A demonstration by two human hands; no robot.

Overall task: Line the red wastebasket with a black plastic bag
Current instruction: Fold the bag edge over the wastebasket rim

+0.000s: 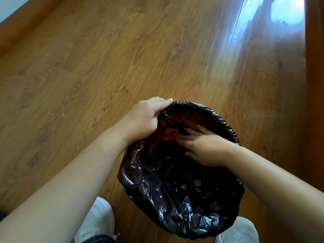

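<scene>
A black plastic bag (175, 195) is draped over the round mouth of the red wastebasket (169, 133), whose red inside shows only through the thin plastic at the far left. My left hand (142, 118) grips the bag's edge at the far left rim, fingers curled over it. My right hand (205, 148) reaches down inside the bag with its fingers spread flat against the plastic. The basket's outer wall is hidden by the bag.
The basket stands on a wooden plank floor (105, 58). My two white shoes (96, 223) (240, 232) flank it at the bottom edge. A wooden skirting runs along the upper left, and a dark wooden frame (314, 85) stands at the right.
</scene>
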